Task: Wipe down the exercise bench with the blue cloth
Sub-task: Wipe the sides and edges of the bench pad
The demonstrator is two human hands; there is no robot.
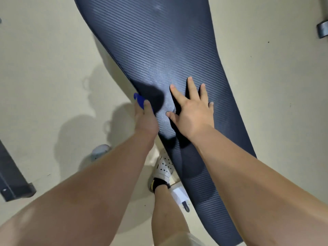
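Observation:
The exercise bench (159,47) is a long dark pad with a ribbed texture, running from top centre down to the lower right. My left hand (144,118) grips the blue cloth (139,100) at the pad's left edge; only a small piece of the cloth shows past my fingers. My right hand (192,107) lies flat on the pad just right of the left hand, fingers spread and straight, holding nothing.
Pale floor surrounds the bench. My foot in a white perforated shoe (164,167) stands beside the pad's left edge, another shoe (100,151) farther left. A dark metal frame (12,176) sits at the lower left, a grey metal part (322,30) at the upper right.

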